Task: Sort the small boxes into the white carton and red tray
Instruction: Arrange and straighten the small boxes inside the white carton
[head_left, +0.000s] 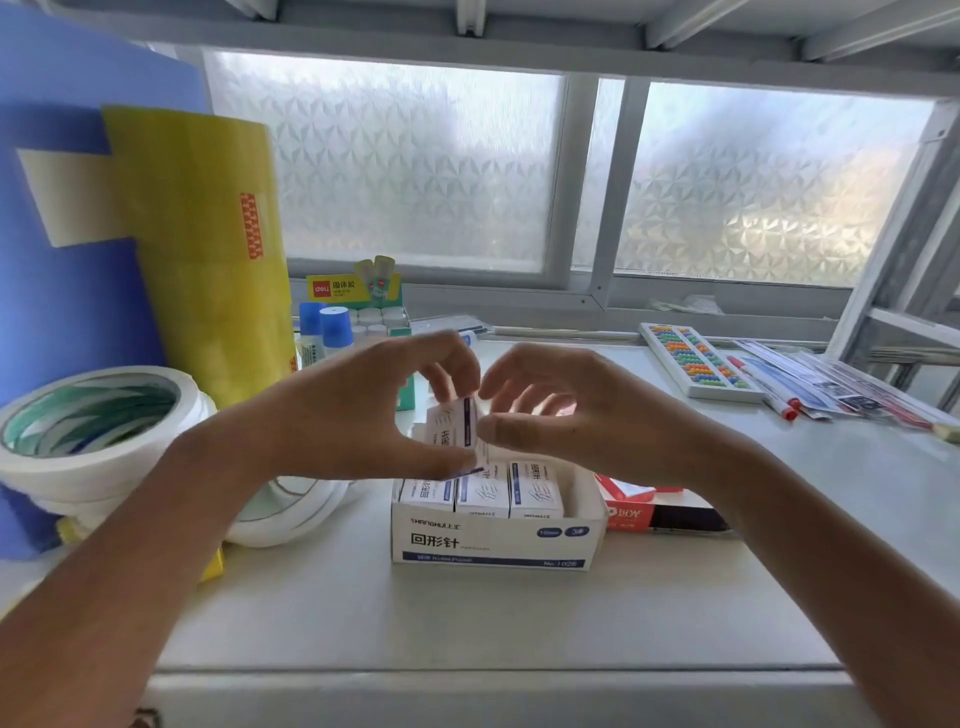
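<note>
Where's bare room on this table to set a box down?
Bare patches: in front of the white carton toward the table edge, and right, between red tray and abacus. Crowded on the left: tape rolls, glue sticks.

Both hands (363, 410) apparently pinch a small box (457, 428) above the white carton (493, 540).

My white shelf (467, 618) carries the white carton (493, 540) at centre, the red tray (654, 512) just right of it, tape rolls (93, 431) at left, glue sticks (358, 317) behind, an abacus (696, 361) upper right
</note>
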